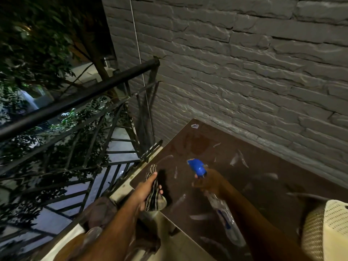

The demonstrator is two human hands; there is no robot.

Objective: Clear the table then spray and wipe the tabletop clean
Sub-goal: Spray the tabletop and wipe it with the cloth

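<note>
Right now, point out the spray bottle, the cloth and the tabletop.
spray bottle (197, 167), head view, on its blue nozzle head
cloth (155, 196), head view, on the striped bunch below the fist
tabletop (263, 185), head view, on bare brown surface

You have the dark brown tabletop (235, 178) open across its middle and far part, bare but for a small wrapper scrap (194, 126) at the far left corner and pale smears. The grey stone wall (244, 72) runs hard along its far edge, so nothing passes behind. On your left the black railing (79, 98) stands just beside the table's left edge, leaving only a narrow gap there. Your left hand (148, 191), gripping a bunched striped cloth (155, 189), hangs over the near left edge; your right hand (211, 183) holds the spray bottle (220, 202) above the near middle. A woven cream object (323, 228) blocks the near right corner
</note>
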